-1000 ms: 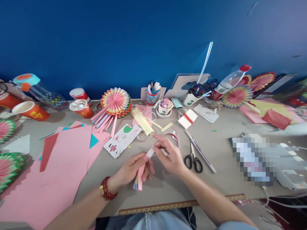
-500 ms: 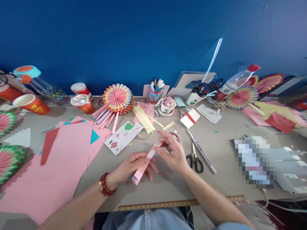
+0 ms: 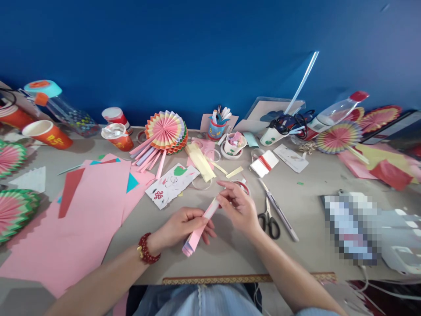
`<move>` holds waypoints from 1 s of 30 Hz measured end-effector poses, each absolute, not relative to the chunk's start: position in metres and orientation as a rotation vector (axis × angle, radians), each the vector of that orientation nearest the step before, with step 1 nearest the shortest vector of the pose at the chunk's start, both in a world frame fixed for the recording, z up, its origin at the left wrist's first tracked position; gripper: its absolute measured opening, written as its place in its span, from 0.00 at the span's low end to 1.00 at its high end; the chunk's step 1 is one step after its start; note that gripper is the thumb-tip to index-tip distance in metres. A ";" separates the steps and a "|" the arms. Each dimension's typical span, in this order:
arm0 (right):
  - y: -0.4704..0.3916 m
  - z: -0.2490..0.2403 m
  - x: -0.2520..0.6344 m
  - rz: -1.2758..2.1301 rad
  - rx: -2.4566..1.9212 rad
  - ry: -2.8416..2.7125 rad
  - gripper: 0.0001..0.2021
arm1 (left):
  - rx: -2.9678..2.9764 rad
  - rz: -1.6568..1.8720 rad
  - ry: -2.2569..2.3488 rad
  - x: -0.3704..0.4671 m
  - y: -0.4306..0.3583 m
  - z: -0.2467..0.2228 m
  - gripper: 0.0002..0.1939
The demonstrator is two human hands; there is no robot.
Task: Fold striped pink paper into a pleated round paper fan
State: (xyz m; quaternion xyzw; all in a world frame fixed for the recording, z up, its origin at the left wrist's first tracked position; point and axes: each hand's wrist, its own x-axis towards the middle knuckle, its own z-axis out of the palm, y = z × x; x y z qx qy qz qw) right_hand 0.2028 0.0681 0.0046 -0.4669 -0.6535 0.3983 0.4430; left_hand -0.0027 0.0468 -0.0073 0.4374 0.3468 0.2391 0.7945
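A narrow stack of pleated pink paper [image 3: 198, 233] is held above the front middle of the table, slanting up to the right. My left hand [image 3: 186, 224] grips it around its middle, thumb on top and fingers underneath. At its upper end, my right hand [image 3: 239, 210] pinches the strip between thumb and fingers. A whitish patch shows on the strip between the two hands. Just right of my right hand lie black-handled scissors [image 3: 270, 221] and a grey-white pen-like tool [image 3: 282, 216]. A decorated white card [image 3: 171, 185] rests beyond my left hand.
Large pink sheets [image 3: 95, 210] cover the left side. Finished paper fans [image 3: 166, 131] stand at the back, near orange paper cups [image 3: 49, 135] and a pen holder [image 3: 216, 130]. A phone [image 3: 350, 232] lies at right. A patterned ruler-like strip [image 3: 217, 279] runs along the front edge.
The view has shifted slightly, moving most things a little to the right. Both hands keep hold of the pleated paper; my right fingertips have moved slightly at its upper end.
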 end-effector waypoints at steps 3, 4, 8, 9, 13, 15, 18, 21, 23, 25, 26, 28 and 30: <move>0.069 0.003 0.203 0.983 -1.177 -1.663 0.15 | 1.016 0.521 0.755 -0.003 0.045 -0.007 0.19; 0.069 0.003 0.203 0.965 -1.186 -1.694 0.16 | 1.030 0.523 0.760 -0.003 0.045 -0.006 0.19; 0.071 0.007 0.207 0.571 -1.208 -1.881 0.21 | 0.991 0.534 0.785 -0.001 0.045 -0.004 0.19; 0.070 0.010 0.208 0.416 -1.169 -1.916 0.21 | 0.970 0.543 0.789 -0.001 0.045 -0.004 0.19; 0.066 0.023 0.206 0.148 -0.790 -2.171 0.15 | 0.975 0.580 0.801 0.000 0.050 -0.003 0.18; 0.066 0.025 0.204 0.206 -0.703 -2.316 0.12 | 1.038 0.579 0.816 0.000 0.051 -0.001 0.19; 0.068 0.022 0.201 0.294 -0.757 -2.355 0.09 | 1.122 0.573 0.854 -0.001 0.052 0.003 0.19; 0.069 0.018 0.201 0.336 -0.761 -2.304 0.08 | 1.193 0.551 0.850 -0.001 0.051 0.008 0.16; 0.069 0.017 0.201 0.343 -0.772 -2.286 0.08 | 1.245 0.536 0.824 -0.001 0.050 0.009 0.14; 0.068 0.017 0.201 0.350 -0.789 -2.284 0.08 | 1.282 0.537 0.809 -0.001 0.049 0.008 0.12; 0.067 0.018 0.201 0.361 -0.796 -2.285 0.09 | 1.291 0.539 0.810 -0.001 0.049 0.007 0.12; 0.067 0.018 0.200 0.387 -0.817 -2.282 0.08 | 1.293 0.544 0.816 0.000 0.048 0.005 0.11; 0.067 0.018 0.200 0.401 -0.835 -2.280 0.07 | 1.291 0.541 0.826 0.000 0.048 0.004 0.11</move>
